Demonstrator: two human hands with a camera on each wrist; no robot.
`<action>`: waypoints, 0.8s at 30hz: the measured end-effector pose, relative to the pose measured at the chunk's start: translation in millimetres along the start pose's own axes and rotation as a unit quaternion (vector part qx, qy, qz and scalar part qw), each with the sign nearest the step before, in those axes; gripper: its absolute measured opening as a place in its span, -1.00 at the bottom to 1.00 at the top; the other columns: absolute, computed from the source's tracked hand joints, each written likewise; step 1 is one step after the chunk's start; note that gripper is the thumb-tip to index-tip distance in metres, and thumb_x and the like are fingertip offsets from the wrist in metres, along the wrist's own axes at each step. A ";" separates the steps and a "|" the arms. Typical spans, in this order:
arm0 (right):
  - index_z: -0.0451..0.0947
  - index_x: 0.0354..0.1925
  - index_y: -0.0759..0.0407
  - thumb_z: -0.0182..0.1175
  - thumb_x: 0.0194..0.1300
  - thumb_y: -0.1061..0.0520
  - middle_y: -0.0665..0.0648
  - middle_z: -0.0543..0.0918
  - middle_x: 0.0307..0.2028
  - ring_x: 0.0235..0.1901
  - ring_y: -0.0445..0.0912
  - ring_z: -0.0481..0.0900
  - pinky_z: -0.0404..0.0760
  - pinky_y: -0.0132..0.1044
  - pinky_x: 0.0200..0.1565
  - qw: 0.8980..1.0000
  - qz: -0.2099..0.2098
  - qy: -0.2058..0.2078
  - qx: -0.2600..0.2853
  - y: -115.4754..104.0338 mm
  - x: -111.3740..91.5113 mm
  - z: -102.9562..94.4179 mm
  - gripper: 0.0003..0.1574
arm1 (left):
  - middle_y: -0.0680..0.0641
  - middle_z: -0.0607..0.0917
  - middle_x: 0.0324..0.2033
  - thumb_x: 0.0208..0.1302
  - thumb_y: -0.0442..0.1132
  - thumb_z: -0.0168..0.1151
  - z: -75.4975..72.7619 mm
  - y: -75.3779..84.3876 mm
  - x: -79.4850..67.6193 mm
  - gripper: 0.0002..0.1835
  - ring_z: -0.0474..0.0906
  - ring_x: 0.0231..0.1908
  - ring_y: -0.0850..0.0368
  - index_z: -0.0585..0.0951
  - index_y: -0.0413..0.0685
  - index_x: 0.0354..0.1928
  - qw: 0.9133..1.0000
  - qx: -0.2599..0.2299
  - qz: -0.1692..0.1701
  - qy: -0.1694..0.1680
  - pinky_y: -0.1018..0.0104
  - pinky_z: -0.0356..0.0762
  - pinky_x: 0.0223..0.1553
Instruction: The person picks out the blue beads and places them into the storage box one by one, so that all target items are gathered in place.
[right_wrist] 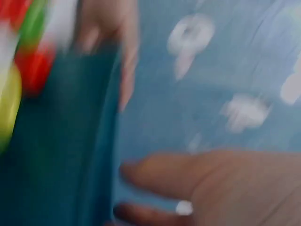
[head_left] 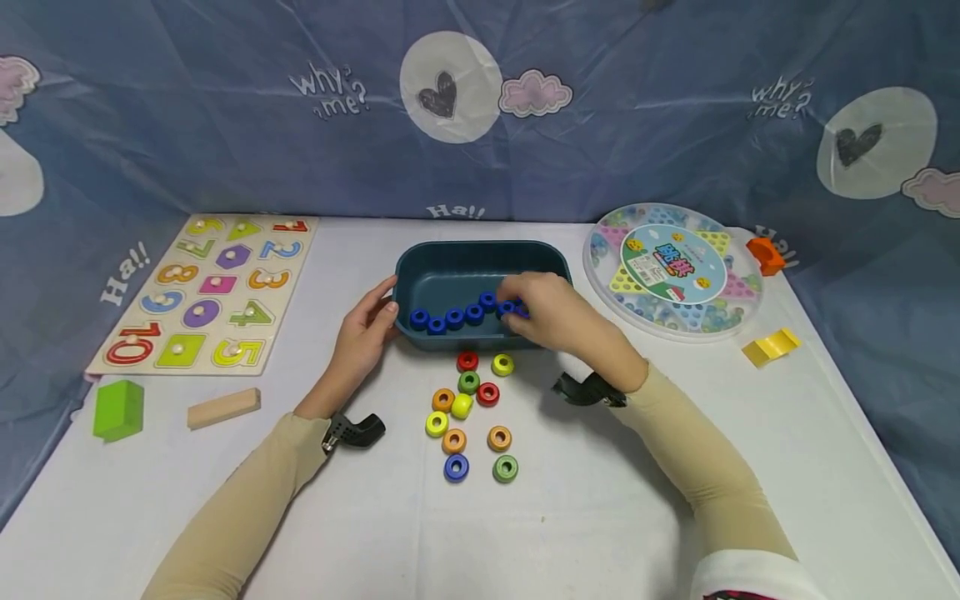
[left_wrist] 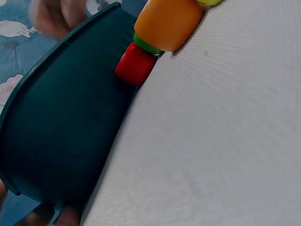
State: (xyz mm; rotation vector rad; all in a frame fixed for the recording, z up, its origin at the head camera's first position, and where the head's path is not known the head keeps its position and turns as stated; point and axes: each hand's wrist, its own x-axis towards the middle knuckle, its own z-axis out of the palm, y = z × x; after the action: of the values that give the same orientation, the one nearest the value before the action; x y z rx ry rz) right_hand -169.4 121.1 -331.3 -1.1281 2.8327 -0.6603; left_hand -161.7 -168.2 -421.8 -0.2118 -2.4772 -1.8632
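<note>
My left hand (head_left: 363, 333) grips the left end of a dark teal tray (head_left: 480, 340), thumb at the near corner and fingers along the outer side. In the left wrist view, its fingertips (left_wrist: 37, 216) show at the tray's lower end. Over the tray's right part, my right hand (head_left: 558, 312) reaches down with bent fingers among blue ring beads (head_left: 474, 314), several of which lie in an uneven row along the near wall. In the right wrist view its fingers (right_wrist: 160, 174) are blurred and look slightly apart; whether they pinch a bead is not visible.
Loose red, yellow, green, orange and blue beads (head_left: 487, 394) lie in front of the tray. A number puzzle board (head_left: 202, 292), green block (head_left: 118, 410) and wooden block (head_left: 223, 408) are left. Right are a round game box (head_left: 675, 271), orange block (head_left: 767, 256) and yellow block (head_left: 772, 347).
</note>
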 end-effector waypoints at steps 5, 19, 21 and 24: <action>0.65 -0.14 0.08 0.33 0.21 0.13 0.00 0.69 -0.21 -0.31 -0.22 0.55 0.60 -0.47 -0.23 0.976 -0.176 -0.098 0.079 -53.9 -21.7 16.7 -0.79 | -0.21 0.43 0.32 0.51 -0.07 -0.05 -0.4 -0.2 -0.3 -0.49 0.48 0.17 -0.06 0.28 0.14 0.45 1.000 -0.014 0.004 -0.002 0.58 0.61 -0.06; 0.67 -0.10 -0.01 0.33 0.20 0.18 -0.12 0.66 -0.22 -0.25 -0.37 0.52 0.50 -0.68 -0.17 0.939 -0.259 -0.228 0.010 -90.1 -33.2 66.8 -0.73 | -0.21 0.45 0.31 0.51 -0.08 -0.05 0.2 -1.6 -0.2 -0.50 0.51 0.11 -0.04 0.28 0.16 0.45 1.000 -0.012 -0.001 -0.002 0.58 0.62 -0.08; 0.66 -0.09 0.03 0.31 0.23 0.15 -0.10 0.66 -0.23 -0.26 -0.34 0.51 0.49 -0.67 -0.18 0.946 -0.251 -0.200 0.034 -86.0 -28.5 53.2 -0.76 | -0.23 0.46 0.30 0.51 -0.10 -0.04 -0.6 -1.7 0.1 -0.50 0.52 0.08 -0.03 0.29 0.14 0.45 1.000 -0.020 0.001 -0.002 0.56 0.63 -0.09; 0.66 -0.10 0.09 0.31 0.24 0.14 -0.04 0.67 -0.24 -0.30 -0.26 0.53 0.53 -0.61 -0.22 0.966 -0.219 -0.122 0.061 -72.4 -17.5 24.8 -0.77 | -0.25 0.46 0.29 0.52 -0.10 -0.05 -1.2 -0.9 -0.1 -0.49 0.53 0.07 -0.02 0.28 0.09 0.45 1.000 -0.021 0.008 -0.002 0.56 0.63 -0.09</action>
State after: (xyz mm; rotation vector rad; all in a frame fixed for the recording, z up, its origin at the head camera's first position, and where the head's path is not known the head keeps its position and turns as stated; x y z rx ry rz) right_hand -105.0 76.3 -327.8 -1.6966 2.3205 -0.6463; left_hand -161.8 -169.6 -422.4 -0.2354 -2.4328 -1.9120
